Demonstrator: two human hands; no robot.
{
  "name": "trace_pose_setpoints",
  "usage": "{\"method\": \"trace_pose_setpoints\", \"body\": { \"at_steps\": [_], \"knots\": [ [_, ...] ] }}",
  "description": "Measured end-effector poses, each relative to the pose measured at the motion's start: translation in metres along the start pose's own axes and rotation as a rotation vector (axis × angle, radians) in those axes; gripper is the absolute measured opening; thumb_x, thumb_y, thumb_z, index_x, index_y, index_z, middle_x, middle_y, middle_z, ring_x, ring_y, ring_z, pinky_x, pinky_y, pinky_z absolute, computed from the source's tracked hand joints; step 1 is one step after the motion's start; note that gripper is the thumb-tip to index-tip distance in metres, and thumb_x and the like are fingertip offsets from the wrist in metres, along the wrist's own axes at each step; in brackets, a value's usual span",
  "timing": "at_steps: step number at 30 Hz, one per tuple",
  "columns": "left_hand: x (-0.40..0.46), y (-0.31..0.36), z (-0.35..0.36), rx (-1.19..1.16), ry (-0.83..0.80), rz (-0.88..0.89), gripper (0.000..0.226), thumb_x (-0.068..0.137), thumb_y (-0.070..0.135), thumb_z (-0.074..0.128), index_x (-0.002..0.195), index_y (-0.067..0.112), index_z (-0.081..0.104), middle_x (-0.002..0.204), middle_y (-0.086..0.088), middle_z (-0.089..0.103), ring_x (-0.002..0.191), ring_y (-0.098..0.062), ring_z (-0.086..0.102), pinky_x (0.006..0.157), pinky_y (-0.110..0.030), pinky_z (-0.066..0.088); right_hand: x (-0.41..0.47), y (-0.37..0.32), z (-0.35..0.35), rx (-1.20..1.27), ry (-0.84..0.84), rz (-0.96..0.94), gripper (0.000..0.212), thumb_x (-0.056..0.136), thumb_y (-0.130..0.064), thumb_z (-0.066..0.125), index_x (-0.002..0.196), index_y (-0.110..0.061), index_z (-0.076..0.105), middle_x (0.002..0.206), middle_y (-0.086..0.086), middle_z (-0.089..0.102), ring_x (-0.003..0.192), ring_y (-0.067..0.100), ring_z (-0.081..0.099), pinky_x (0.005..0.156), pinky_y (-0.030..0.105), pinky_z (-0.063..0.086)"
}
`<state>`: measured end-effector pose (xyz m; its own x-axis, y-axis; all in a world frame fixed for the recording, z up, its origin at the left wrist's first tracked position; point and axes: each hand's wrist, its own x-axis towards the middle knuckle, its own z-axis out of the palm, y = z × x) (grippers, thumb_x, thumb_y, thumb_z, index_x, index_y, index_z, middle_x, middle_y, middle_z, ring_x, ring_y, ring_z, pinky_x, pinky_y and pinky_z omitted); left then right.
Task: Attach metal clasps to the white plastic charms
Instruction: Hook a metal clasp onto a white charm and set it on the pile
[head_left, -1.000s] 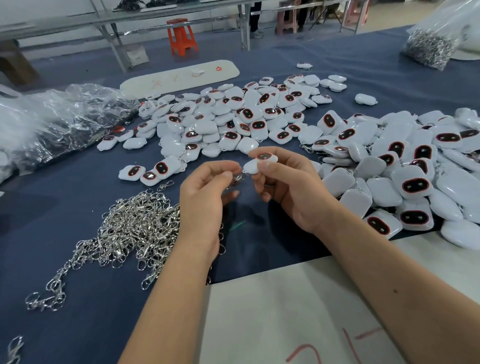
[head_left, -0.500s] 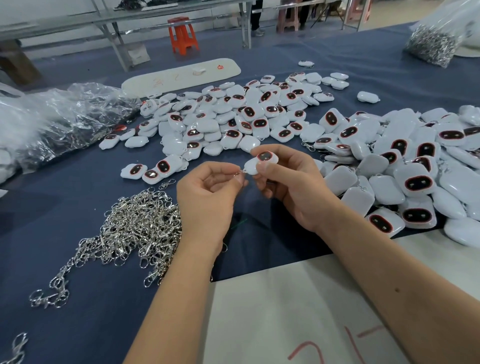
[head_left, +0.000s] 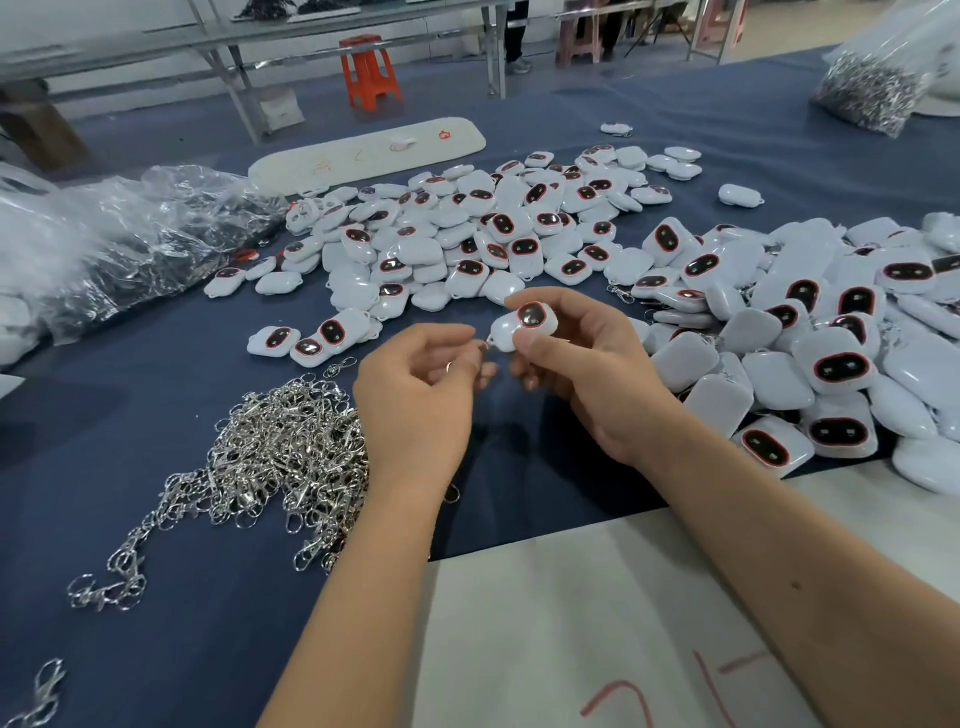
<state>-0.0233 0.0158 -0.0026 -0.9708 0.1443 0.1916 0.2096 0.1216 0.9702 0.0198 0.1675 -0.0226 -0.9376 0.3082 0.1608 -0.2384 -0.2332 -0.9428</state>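
Both hands hold as before, little moved. Left hand (head_left: 415, 400) pinches a metal clasp (head_left: 480, 351) at the charm (head_left: 524, 325), gripped by the right hand (head_left: 587, 369), long axis tilted up-right. Behind: loose charms (head_left: 467, 234); far bag (head_left: 872, 88) of clasps.

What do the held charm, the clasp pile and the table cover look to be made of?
Charm: glossy white plastic, likely; smooth moulded shell with soft highlights. Clasp pile: bright, silvery metal with sharp glints. Table cover: probably matte blue cloth; no shine.

Many dozens of white charms (head_left: 524, 239), one clasp heap (head_left: 280, 447).
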Motion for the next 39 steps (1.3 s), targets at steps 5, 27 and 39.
{"method": "trace_pose_setpoints", "body": {
  "at_steps": [5, 27, 39],
  "knots": [
    [0.006, 0.002, -0.005, -0.435, -0.093, -0.414, 0.019, 0.099, -0.002, 0.054, 0.093, 0.006, 0.070, 0.070, -0.007, 0.072, 0.057, -0.012, 0.064, 0.054, -0.019, 0.052, 0.001, -0.003, -0.002, 0.130, -0.075, 0.052, 0.036, 0.091, 0.007, 0.064, 0.124, -0.006, 0.068, 0.094, 0.009, 0.068, 0.074, 0.019, 0.066, 0.064, 0.025, 0.051],
    [0.003, -0.005, 0.000, -0.195, 0.007, 0.014, 0.009, 0.088, -0.002, 0.072, 0.083, 0.005, 0.072, 0.081, -0.003, 0.078, 0.076, -0.017, 0.073, 0.072, -0.029, 0.059, 0.001, -0.001, 0.001, -0.052, 0.017, -0.075, 0.035, 0.081, -0.003, 0.066, 0.105, -0.026, 0.077, 0.080, 0.007, 0.057, 0.061, 0.015, 0.049, 0.056, 0.022, 0.045],
    [0.005, -0.013, -0.001, -0.027, 0.034, 0.024, 0.006, 0.099, 0.014, 0.064, 0.093, 0.015, 0.062, 0.070, 0.000, 0.070, 0.066, -0.015, 0.069, 0.082, -0.049, 0.060, 0.001, -0.001, 0.002, -0.062, -0.001, -0.007, 0.031, 0.082, -0.007, 0.071, 0.111, -0.017, 0.068, 0.079, 0.000, 0.064, 0.065, 0.015, 0.054, 0.058, 0.023, 0.048]
  ]
}}
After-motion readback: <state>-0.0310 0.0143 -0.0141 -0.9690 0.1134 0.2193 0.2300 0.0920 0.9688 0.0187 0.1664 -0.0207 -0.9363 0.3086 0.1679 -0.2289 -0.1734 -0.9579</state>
